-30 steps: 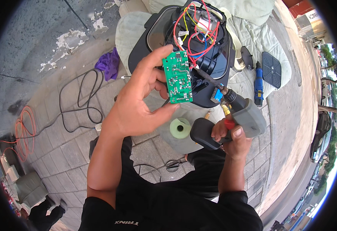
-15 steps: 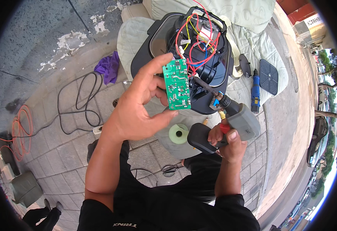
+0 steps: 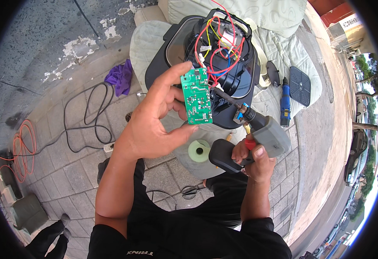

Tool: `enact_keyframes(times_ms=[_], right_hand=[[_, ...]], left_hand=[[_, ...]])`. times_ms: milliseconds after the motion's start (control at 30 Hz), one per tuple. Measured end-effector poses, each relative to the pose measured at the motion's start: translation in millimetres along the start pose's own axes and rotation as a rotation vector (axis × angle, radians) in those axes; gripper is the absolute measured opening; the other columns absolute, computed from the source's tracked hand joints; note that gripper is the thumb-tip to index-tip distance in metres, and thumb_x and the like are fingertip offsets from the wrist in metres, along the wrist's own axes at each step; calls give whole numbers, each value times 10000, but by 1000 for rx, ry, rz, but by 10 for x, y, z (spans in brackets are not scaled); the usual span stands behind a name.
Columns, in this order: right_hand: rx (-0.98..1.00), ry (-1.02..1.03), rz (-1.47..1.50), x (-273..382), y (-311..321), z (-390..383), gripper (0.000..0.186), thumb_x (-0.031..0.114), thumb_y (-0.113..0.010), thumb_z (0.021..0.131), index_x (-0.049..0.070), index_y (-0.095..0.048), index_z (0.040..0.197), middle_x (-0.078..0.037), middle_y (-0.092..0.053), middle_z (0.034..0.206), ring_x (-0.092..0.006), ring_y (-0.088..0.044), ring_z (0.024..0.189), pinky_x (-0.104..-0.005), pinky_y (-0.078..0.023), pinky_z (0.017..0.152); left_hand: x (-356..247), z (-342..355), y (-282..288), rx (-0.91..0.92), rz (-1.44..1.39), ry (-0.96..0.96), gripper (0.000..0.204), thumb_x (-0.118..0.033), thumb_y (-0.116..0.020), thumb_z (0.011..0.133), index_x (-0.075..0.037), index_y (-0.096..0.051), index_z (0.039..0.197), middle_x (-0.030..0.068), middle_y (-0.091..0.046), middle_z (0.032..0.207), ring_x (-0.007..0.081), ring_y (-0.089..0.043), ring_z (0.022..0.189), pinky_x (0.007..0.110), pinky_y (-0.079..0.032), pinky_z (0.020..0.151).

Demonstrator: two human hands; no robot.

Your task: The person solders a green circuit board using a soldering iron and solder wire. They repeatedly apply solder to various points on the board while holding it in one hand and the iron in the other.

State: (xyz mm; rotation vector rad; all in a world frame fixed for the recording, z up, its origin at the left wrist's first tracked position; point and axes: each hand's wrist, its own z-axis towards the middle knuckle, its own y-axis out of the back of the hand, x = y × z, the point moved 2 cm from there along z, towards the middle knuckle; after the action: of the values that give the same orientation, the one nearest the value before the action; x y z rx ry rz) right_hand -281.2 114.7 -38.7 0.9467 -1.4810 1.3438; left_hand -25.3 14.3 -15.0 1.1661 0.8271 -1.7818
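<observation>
Head view: the left hand (image 3: 148,123) pinched a green circuit board (image 3: 197,97) between thumb and forefinger, upright at the near side of the black appliance housing (image 3: 232,119); the right hand (image 3: 258,162) was wrapped around a pistol-grip tool (image 3: 273,137), its nozzle (image 3: 230,99) near the board's right edge, contact indeterminable; the step appeared to be positioning board against nozzle; the next move presumably called for a steady board.
</observation>
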Motion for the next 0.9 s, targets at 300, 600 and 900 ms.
enact_keyframes(times_ms=[300,600,900], right_hand=[[35,1,-76,-22,22,-3,552,416,-699,936,-54,-590,1204,-100,-522,681,-236,-554,561,-408,-500,584],[32,-1,-81,-13,17,8,544,413,-706,930,-51,-591,1191,-100,-522,681,-234,-551,553,-410,-502,577],[29,6,-97,-21,10,12,538,423,-704,927,-49,-583,1155,-96,-516,674,-230,-553,548,-403,-497,570]], left_hand=[[-2,-4,8,13,-1,-4,1003,127,-742,732,5,-222,1582,166,-612,1303,203,-652,1078,314,-529,832],[3,-3,4,11,-7,-4,998,129,-739,731,7,-226,1579,167,-612,1303,198,-649,1074,315,-532,839],[-15,-3,0,2,-11,4,999,125,-744,732,13,-225,1579,158,-606,1308,192,-645,1076,307,-523,839]])
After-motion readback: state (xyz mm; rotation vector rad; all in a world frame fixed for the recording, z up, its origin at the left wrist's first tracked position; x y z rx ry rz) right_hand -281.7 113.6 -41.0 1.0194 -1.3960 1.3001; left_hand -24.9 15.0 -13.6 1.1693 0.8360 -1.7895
